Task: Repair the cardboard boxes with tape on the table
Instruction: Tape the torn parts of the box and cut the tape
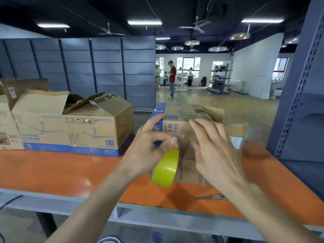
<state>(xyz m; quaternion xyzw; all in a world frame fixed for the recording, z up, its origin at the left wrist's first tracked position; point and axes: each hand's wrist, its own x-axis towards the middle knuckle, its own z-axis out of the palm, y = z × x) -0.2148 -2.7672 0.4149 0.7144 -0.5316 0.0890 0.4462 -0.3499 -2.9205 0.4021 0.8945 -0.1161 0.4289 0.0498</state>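
A brown cardboard box (185,113) with blue print stands on the orange table (52,169) right in front of me. My left hand (150,146) grips a yellow roll of tape (165,168) held against the box's near face, thumb on the roll's top edge. My right hand (215,151) lies flat on the box's near face with its fingers straight, just right of the roll. Clear tape shows faintly on the box between the two hands.
A larger box (73,127) with open, torn flaps stands at the table's left, with another box (7,120) behind it. A grey metal shelf upright (298,102) rises at the right. People stand far back on the floor.
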